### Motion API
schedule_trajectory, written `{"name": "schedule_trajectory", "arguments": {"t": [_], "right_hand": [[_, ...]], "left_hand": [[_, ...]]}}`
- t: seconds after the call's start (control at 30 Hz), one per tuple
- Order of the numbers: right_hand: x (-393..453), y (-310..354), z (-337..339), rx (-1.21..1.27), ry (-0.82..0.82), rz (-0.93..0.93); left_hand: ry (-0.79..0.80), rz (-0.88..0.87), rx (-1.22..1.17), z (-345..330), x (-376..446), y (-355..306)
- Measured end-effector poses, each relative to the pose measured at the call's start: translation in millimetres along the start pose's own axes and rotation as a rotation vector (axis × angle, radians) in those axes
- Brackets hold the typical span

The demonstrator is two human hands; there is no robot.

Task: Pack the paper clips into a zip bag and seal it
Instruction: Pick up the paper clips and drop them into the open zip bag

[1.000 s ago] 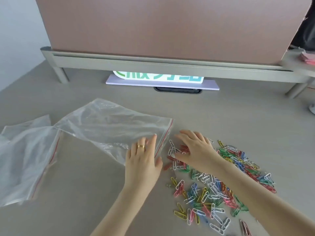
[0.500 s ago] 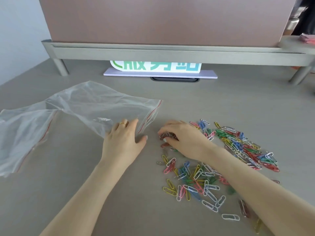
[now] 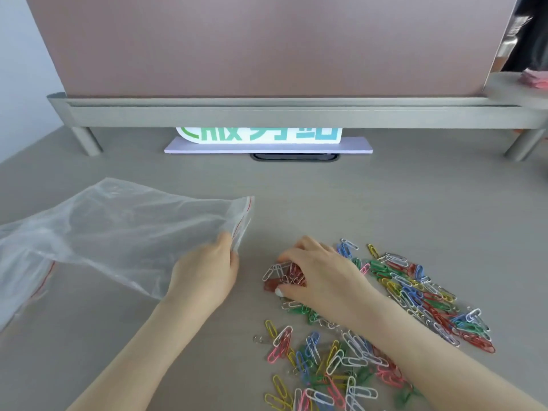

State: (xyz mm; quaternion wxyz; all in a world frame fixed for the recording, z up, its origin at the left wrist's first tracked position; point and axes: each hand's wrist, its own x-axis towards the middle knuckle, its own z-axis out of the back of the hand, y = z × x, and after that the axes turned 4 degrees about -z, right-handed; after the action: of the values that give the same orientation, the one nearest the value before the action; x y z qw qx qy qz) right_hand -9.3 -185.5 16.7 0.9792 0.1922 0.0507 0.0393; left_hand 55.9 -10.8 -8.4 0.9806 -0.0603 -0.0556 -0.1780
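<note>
A clear zip bag (image 3: pixel 124 232) with a red seal line lies on the grey desk, its mouth facing right. My left hand (image 3: pixel 207 274) grips the near corner of that mouth, fingers tucked under the plastic edge. Coloured paper clips (image 3: pixel 415 292) lie scattered across the desk to the right and near me. My right hand (image 3: pixel 320 274) is curled over a small bunch of white and red paper clips (image 3: pixel 281 274), fingers and thumb gathering them just right of the bag's mouth.
A second clear zip bag (image 3: pixel 20 277) lies at the far left, partly under the first. A pink divider panel on a grey rail (image 3: pixel 267 111) closes off the back. A white sign on a lilac base (image 3: pixel 267 146) stands beneath it.
My left hand went from resting flat on the bag to gripping its mouth edge. My right hand closed over a bunch of clips. The camera tilted, shifting the scene downward.
</note>
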Motion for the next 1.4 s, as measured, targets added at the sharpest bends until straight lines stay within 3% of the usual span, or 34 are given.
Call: {"name": "schedule_trajectory", "arguments": {"t": [0.23, 0.47, 0.73, 0.93, 1.1, 1.3, 1.4], "right_hand": [[6.6, -4.7, 7.1, 0.132, -0.03, -0.004], [9.5, -6.1, 8.8, 0.05, -0.059, 0.026], [10.7, -1.7, 1.6, -0.148, -0.097, 0.059], [7.2, -1.2, 2.1, -0.112, -0.107, 0.027], [-1.6, -6.1, 7.0, 0.045, -0.149, -0.009], [-3.0, 1.4, 26.2, 0.534, -0.171, -0.024], [5.5, 27.2, 26.2, 0.59, -0.124, 0.041]], "left_hand": [[0.11, -0.002, -0.283, 2.7, 4.8, 16.6], [0.185, 0.044, -0.489, 5.7, 12.2, 25.3], [-0.007, -0.05, -0.173, 10.4, -2.1, -0.4], [-0.122, -0.02, -0.167, 25.0, -11.2, -3.9], [-0.369, -0.017, -0.33, 32.1, -27.7, -1.3], [-0.471, -0.042, -0.454, 31.9, -38.8, -11.4], [-0.526, -0.098, -0.515, 39.2, -44.6, -16.9]]}}
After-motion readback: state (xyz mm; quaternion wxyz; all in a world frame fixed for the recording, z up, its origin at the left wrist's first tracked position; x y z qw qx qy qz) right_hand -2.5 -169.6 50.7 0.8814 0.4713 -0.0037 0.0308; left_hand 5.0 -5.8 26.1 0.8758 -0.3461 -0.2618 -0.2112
